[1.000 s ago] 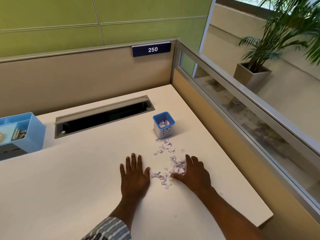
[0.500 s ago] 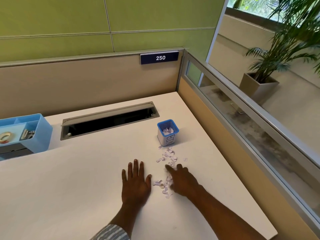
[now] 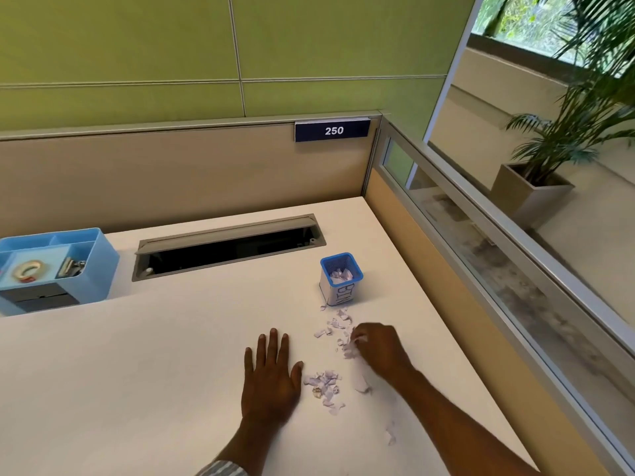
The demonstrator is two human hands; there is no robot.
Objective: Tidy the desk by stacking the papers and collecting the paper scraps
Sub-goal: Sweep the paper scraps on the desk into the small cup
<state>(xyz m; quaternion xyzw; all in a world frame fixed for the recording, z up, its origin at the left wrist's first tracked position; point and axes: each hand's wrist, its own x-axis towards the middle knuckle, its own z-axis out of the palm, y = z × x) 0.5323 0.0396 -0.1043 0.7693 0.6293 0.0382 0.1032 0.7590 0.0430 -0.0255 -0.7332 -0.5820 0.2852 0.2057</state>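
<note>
1. Spreading out under me is the white desk [image 3: 137,389], boxed in by a beige partition with a "250" sign [image 3: 332,130] at the back and a glass-topped panel on the right.
2. A long cable slot [image 3: 226,247] is cut into the desk near the back, and a blue organizer [image 3: 99,266] holding a tape roll sits at the far left.
3. My left hand [image 3: 269,376] lies flat on the desk, palm down, fingers spread, gripping nothing.
4. My right hand [image 3: 379,348] is curled, fingers pinched around a bunch of torn paper.
5. A small blue-rimmed bin [image 3: 341,280] stands beyond my right hand, with bits of paper already inside.
6. Loose paper scraps [image 3: 324,384] lie between my hands, with more trailing toward the bin.
</note>
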